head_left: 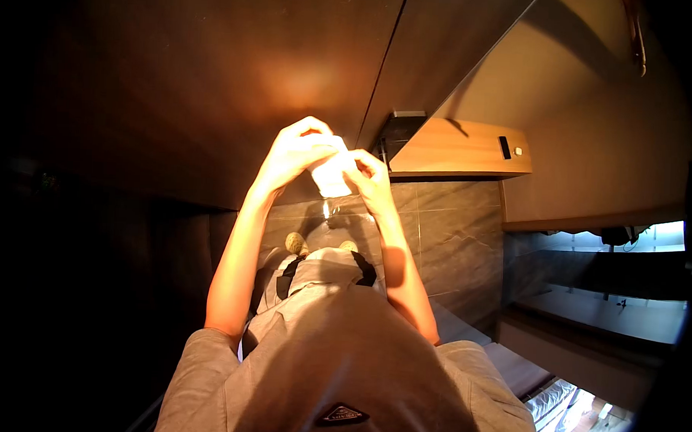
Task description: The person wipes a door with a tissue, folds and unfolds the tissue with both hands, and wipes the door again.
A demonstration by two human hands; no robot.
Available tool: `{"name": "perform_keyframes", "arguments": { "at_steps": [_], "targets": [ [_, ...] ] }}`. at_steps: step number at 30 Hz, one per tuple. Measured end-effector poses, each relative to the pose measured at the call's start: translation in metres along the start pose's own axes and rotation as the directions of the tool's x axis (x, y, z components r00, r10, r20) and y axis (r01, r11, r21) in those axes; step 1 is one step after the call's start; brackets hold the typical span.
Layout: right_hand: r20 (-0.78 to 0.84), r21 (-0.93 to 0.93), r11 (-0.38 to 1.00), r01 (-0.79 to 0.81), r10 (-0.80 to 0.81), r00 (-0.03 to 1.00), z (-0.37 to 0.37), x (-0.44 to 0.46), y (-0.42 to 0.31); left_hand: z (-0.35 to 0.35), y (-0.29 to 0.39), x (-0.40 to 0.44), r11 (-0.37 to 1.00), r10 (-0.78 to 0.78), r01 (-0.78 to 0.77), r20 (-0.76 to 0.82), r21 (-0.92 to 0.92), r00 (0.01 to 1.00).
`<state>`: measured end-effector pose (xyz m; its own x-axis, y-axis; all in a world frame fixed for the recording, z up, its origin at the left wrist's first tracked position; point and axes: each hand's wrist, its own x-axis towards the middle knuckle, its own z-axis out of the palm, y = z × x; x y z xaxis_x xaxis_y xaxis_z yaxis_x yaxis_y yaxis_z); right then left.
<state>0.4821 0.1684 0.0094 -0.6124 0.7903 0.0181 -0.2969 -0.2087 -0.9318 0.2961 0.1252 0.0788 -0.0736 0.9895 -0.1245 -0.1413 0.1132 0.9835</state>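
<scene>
Probably light and bendable, the small white piece point(333, 180) sits between my left hand point(293, 155) and right hand point(372, 180), fingers pinched near its upper edges, sensible holding spots.

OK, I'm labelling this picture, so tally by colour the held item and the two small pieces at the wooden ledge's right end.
Pale: 2 (held item, small ledge piece)
Black: 1 (upright rectangle beside it)
Total: 3

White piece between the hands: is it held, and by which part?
Yes, the white piece appears held: left hand at its upper right edge, right hand near its top; glare hides exact fingertips.
</scene>
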Motion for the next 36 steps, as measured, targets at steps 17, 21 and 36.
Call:
{"name": "perform_keyframes", "arguments": {
  "at_steps": [17,21,36],
  "targets": [
    [-0.438,0.073,0.990,0.125,-0.080,0.895,0.028,-0.010,0.004,0.034,-0.045,-0.023,0.954,-0.025,-0.049,-0.242,-0.296,0.970],
    [-0.456,0.087,0.984,0.158,-0.101,0.884,0.026,-0.008,0.005,0.028,-0.054,-0.021,0.978,-0.012,-0.031,-0.203,-0.206,0.979],
    [-0.252,-0.487,0.851,0.196,-0.352,0.902,0.009,-0.007,-0.015,0.031,-0.032,-0.036,0.992,0.109,-0.101,-0.114,0.069,0.988]
  ]
}}
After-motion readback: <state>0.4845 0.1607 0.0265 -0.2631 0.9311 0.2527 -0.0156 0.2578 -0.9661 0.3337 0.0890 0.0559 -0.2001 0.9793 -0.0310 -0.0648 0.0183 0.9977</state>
